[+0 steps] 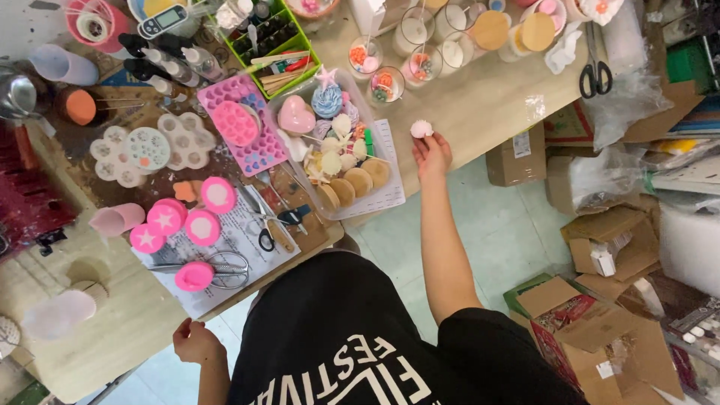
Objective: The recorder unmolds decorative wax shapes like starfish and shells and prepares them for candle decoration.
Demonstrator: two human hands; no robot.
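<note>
Left hand: my left hand [196, 341] rests curled at the near edge of the table [112, 337]; I cannot tell whether it holds anything.
Round pink moulds: six [202, 226], beside two pairs of scissors [229, 268].
Right arm: stretched straight out, away from me.
Right hand: my right hand [432, 154] pinches one small pale pink shell piece [421, 129] in its fingertips, just above the tabletop.
Shell piece: roundish, no clear long axis.
Clear tray: one [386, 196], left of it, holding five tan discs [352, 184].
</note>
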